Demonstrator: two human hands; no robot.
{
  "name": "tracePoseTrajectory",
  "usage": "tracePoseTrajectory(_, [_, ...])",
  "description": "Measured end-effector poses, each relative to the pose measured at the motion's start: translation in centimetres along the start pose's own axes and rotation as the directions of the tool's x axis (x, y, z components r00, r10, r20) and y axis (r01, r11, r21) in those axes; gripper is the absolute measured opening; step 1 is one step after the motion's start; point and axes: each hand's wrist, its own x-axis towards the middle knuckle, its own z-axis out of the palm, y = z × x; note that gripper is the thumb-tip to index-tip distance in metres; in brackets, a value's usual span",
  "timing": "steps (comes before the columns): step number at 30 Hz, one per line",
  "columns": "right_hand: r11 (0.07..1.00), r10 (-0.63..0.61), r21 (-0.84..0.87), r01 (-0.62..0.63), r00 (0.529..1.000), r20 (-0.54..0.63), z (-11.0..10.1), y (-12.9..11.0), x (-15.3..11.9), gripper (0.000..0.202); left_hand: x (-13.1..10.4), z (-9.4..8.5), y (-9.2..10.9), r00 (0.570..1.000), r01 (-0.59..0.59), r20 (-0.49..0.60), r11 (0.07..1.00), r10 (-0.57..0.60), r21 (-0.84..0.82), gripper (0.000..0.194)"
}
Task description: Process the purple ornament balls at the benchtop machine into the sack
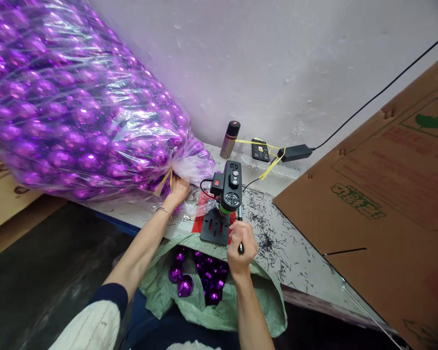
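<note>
My left hand [180,188] reaches to the gathered mouth of a large clear plastic bag [83,112] full of shiny purple balls; its fingertips are hidden in the plastic. My right hand [242,245] is wrapped round the black lever handle [241,249] of a small black machine [231,187]. The machine's slotted base plate [214,227] rests on red material at the table's front edge. Below it, an open green sack [193,311] lies over my lap with purple balls [185,286] inside.
A dark bottle [229,140], a black device [260,150] and a power adapter [295,152] with yellow ties are near the wall. Black bits litter the white table [299,262]. A cardboard box [387,204] stands right; more cardboard [7,194] is left.
</note>
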Motion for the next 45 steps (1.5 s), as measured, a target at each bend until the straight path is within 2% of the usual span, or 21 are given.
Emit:
tracePoseTrajectory(4, [1.000,-0.009,0.009,0.009,1.000,-0.008,0.1,0.0,0.1,0.030,0.4,-0.1,-0.4,1.000,-0.021,0.007,0.999,0.021,-0.037,0.025])
tracePoseTrajectory(10, [1.000,-0.010,0.015,0.010,1.000,-0.015,0.2,0.1,0.1,0.030,0.2,-0.7,0.3,0.997,-0.076,0.005,0.991,0.077,-0.113,0.035])
tracePoseTrajectory(13, [1.000,-0.010,0.010,0.010,1.000,-0.012,0.1,0.1,0.1,0.030,-0.9,-2.1,0.6,0.996,-0.090,-0.015,0.984,0.088,-0.156,0.049])
tracePoseTrajectory(16, [1.000,-0.019,0.006,0.019,1.000,0.005,0.0,0.1,0.1,0.029,-3.6,-3.9,0.9,0.997,-0.054,-0.072,0.936,0.031,-0.347,0.057])
tracePoseTrajectory(18, [1.000,-0.015,0.004,0.015,1.000,0.008,0.0,0.1,0.2,0.029,-6.4,-4.8,1.5,0.995,0.027,-0.061,0.814,-0.077,-0.581,0.056])
tracePoseTrajectory(19, [1.000,-0.009,0.002,0.009,1.000,0.004,0.0,0.0,0.2,0.030,-7.9,-5.0,1.9,0.988,0.095,-0.020,0.704,-0.153,-0.704,0.056])
tracePoseTrajectory(20, [1.000,-0.002,0.001,0.002,1.000,-0.002,0.0,0.0,0.2,0.030,-9.4,-5.1,2.5,0.971,0.176,0.050,0.555,-0.234,-0.813,0.055])
tracePoseTrajectory(22, [1.000,0.009,0.001,-0.009,1.000,-0.017,0.0,-0.1,0.3,0.031,-12.3,-5.0,3.8,0.908,0.342,0.263,0.217,-0.327,-0.914,0.054])
tracePoseTrajectory(24, [1.000,0.008,0.003,-0.008,1.000,-0.024,0.0,-0.2,0.4,0.030,-14.4,-4.6,5.3,0.821,0.486,0.469,-0.034,-0.325,-0.873,0.055])
tracePoseTrajectory(26, [1.000,0.004,0.004,-0.004,1.000,-0.016,0.0,-0.2,0.6,0.030,-15.6,-4.2,6.6,0.742,0.589,0.611,-0.166,-0.276,-0.791,0.057])
tracePoseTrajectory(28, [1.000,0.004,0.002,-0.004,1.000,0.001,-0.2,-0.3,0.7,0.030,-16.1,-3.9,7.6,0.698,0.640,0.682,-0.235,-0.219,-0.731,0.058])
tracePoseTrajectory(30, [1.000,0.009,0.003,-0.009,1.000,0.010,-0.3,-0.3,0.7,0.030,-16.4,-3.7,8.3,0.691,0.645,0.702,-0.292,-0.171,-0.706,0.057])
tracePoseTrajectory(32, [1.000,0.012,0.003,-0.012,1.000,0.014,-0.3,-0.3,0.7,0.030,-16.6,-3.5,8.7,0.707,0.622,0.692,-0.338,-0.145,-0.706,0.048])
tracePoseTrajectory(35, [1.000,0.011,-0.006,-0.011,1.000,0.013,-0.3,-0.3,0.6,0.030,-16.8,-3.0,8.7,0.743,0.584,0.655,-0.343,-0.140,-0.736,0.030])
tracePoseTrajectory(38, [1.000,0.013,-0.009,-0.012,1.000,0.007,-0.3,-0.4,0.8,0.030,-16.5,-2.1,8.7,0.779,0.544,0.596,-0.262,-0.197,-0.797,0.038])
tracePoseTrajectory(42, [1.000,0.024,0.008,-0.024,1.000,0.009,-0.4,-0.7,1.5,0.031,-15.5,-0.1,9.3,0.851,0.441,0.423,-0.014,-0.311,-0.898,0.060])
tracePoseTrajectory(45, [0.999,0.045,0.021,-0.046,0.999,0.012,-0.5,-0.9,2.3,0.031,-14.9,1.2,9.8,0.912,0.374,0.299,0.264,-0.282,-0.889,0.066])
